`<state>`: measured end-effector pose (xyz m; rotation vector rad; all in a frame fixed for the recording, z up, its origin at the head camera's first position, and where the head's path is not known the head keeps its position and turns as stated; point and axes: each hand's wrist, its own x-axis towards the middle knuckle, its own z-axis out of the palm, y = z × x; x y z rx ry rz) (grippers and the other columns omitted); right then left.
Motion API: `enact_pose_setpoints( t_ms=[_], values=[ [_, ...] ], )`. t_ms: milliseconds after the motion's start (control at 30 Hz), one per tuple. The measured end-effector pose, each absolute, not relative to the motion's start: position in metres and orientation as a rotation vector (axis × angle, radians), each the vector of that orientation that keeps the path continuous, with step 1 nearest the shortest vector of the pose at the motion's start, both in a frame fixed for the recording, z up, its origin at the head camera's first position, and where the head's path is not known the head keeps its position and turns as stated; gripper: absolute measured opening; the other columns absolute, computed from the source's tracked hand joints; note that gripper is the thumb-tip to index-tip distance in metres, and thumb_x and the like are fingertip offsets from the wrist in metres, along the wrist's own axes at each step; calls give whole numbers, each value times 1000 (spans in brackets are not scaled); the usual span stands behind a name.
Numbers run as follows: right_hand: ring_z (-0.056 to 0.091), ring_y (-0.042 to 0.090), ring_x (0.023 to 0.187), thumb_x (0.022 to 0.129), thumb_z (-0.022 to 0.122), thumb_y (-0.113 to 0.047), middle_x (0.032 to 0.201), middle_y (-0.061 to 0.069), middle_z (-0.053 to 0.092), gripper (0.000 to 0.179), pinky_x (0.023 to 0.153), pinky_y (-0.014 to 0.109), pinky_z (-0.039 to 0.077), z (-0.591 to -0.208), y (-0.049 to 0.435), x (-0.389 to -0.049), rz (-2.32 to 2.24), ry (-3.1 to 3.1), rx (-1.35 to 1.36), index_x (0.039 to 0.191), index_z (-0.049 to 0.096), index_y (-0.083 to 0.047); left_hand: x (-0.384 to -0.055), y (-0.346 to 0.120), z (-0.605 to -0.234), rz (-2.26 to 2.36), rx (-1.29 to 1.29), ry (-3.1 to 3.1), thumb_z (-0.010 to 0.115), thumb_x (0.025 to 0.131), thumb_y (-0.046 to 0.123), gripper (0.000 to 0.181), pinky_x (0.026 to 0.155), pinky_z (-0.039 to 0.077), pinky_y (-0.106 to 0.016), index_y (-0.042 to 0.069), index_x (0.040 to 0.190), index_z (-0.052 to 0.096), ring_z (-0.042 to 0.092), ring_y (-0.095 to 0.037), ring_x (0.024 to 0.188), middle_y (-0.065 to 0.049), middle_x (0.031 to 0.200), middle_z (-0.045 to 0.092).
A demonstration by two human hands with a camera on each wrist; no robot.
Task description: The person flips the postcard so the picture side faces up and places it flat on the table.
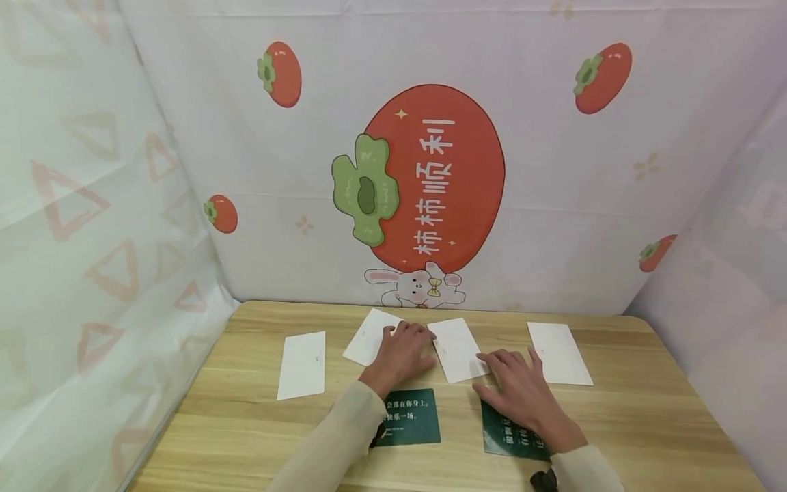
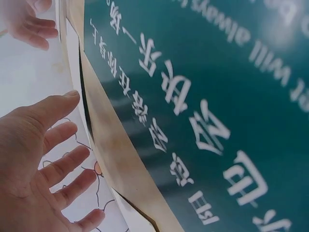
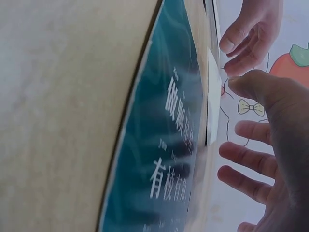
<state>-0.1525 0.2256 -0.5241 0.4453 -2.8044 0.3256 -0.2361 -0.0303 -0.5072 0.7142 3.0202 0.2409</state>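
My left hand [image 1: 401, 357] is spread over the table, its fingers loosely bent between two white cards [image 1: 369, 335] [image 1: 456, 350]. Behind that wrist lies a dark green card [image 1: 410, 417] with white writing. A second green card [image 1: 509, 432] is partly covered by my right hand [image 1: 521, 388], whose fingertips reach to the near right edge of the middle white card. In the left wrist view the fingers [image 2: 67, 162] are apart with nothing between them. The right wrist view likewise shows loosely spread fingers [image 3: 248, 159] holding nothing. Whether fingertips touch the cards is hard to tell.
Another white card [image 1: 301, 365] lies at the far left, and one more [image 1: 559, 353] at the right. The wooden table [image 1: 233, 417] ends at a white backdrop [image 1: 541, 260] printed with red persimmons and a rabbit. White cloth walls [image 1: 74, 273] rise on both sides.
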Motion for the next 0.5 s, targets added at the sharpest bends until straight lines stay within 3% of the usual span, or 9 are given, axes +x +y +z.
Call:
enact_pose_setpoints(
  t_ms=[500],
  values=[
    [58, 43, 136, 94, 78, -57, 150, 15, 64, 69, 118, 84, 25, -528, 215, -161, 354, -2894, 386, 149, 65, -18, -254, -31, -511, 322, 663, 3031, 77, 101, 43, 57, 125, 36, -64, 26, 153, 62, 49, -31, 149, -2, 158, 60]
  ],
)
